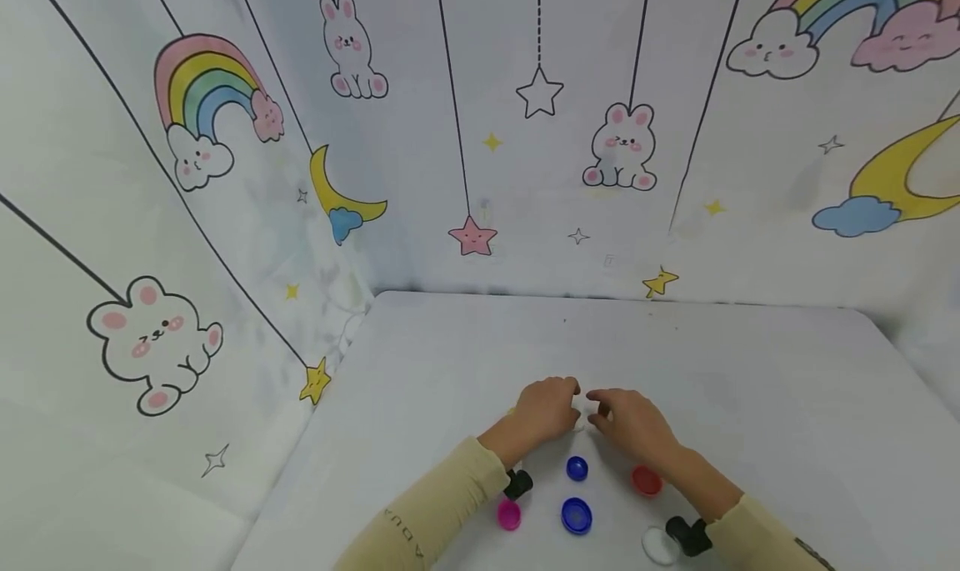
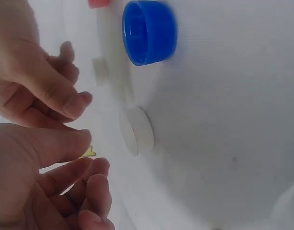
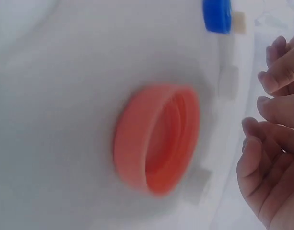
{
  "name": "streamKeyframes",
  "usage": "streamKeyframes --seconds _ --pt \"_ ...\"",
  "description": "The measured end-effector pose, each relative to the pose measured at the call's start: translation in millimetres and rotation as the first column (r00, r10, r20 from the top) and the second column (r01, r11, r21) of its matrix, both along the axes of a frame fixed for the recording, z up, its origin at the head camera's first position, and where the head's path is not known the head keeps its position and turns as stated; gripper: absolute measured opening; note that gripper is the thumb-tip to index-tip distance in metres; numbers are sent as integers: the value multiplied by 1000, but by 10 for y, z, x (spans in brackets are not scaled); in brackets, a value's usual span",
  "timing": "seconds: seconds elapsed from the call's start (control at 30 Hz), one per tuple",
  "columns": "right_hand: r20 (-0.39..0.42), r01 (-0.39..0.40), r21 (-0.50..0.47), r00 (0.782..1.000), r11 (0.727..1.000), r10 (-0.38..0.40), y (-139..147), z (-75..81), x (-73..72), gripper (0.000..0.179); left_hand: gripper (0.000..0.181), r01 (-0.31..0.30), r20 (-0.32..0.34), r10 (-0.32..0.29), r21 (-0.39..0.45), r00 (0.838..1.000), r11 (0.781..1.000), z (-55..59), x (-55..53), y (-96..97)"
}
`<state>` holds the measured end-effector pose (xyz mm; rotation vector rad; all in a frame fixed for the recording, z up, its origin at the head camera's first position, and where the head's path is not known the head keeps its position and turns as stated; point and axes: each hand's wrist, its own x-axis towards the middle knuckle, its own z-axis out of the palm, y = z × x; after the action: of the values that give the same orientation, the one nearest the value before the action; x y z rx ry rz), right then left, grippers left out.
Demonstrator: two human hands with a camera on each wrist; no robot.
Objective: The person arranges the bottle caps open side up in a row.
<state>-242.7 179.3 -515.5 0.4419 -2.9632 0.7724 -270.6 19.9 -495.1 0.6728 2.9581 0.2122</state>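
My left hand (image 1: 550,407) and right hand (image 1: 633,421) hover over the white table, close together with fingertips facing. In the left wrist view, the fingers of the left hand (image 2: 55,182) are loosely bent with nothing visible between them. The right hand (image 3: 276,153) is likewise loosely bent and holds nothing visible. A white round cap (image 2: 137,131) lies near the fingertips, apart from them. Nearer the body are a small blue cap (image 1: 577,468) and a larger blue cap (image 1: 577,516). Beside the right wrist lies a red cap (image 1: 647,480), its hollow side showing in the right wrist view.
A magenta cap (image 1: 509,515) lies by the left forearm. A white ring-like lid (image 1: 660,546) is next to the black right wrist camera (image 1: 688,536). Something yellow (image 1: 512,411) peeks out behind the left hand. Cartoon-printed walls (image 1: 420,154) border the table's back and left.
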Motion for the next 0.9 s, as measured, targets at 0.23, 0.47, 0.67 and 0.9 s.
streamKeyframes --seconds 0.23,0.47,0.67,0.9 --pt "-35 27 3 999 1000 -27 252 9 13 34 24 61 -26 -61 18 998 998 -3 -8 169" --pt "-20 97 25 995 995 -97 469 40 19 36 22 95 -53 -94 5 994 995 -5 -62 430" --pt "35 127 84 991 988 -130 582 -28 68 39 25 91 0 -91 -61 996 994 -36 -59 606" --pt "72 147 57 986 988 -150 645 -110 106 37 27 112 15 -112 -68 994 991 -100 -38 687"
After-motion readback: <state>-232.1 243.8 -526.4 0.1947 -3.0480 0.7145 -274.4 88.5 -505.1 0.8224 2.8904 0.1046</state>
